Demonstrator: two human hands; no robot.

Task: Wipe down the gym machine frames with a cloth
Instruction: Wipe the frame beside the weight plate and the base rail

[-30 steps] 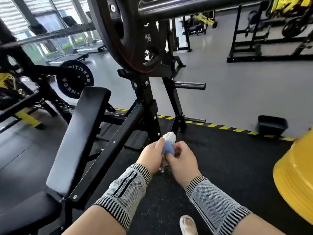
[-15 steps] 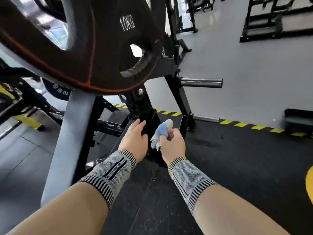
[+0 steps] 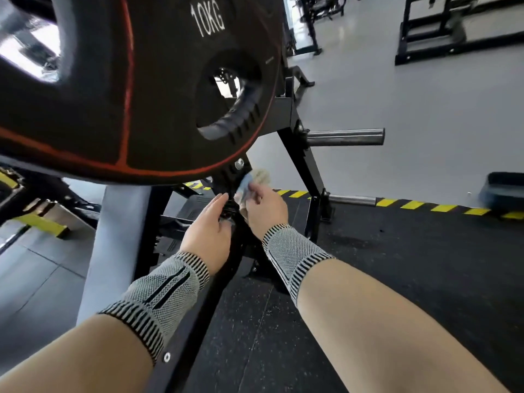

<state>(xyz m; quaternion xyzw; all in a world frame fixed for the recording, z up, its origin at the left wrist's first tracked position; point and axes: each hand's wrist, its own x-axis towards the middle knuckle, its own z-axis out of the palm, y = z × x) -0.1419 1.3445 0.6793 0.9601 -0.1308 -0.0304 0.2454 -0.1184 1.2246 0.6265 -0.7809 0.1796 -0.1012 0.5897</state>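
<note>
Cloth (image 3: 253, 181) in right hand (image 3: 265, 207) grip, against black frame (image 3: 302, 163)

left hand (image 3: 205, 233): fingers straight, reaching forward | right hand (image 3: 265, 209): fingers curled, pinching | both forearms extended, wrists sleeved

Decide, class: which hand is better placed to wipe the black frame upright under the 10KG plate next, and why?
The right hand: it already grips the cloth against the frame upright. The left hand holds no cloth and reaches toward the frame.
</note>
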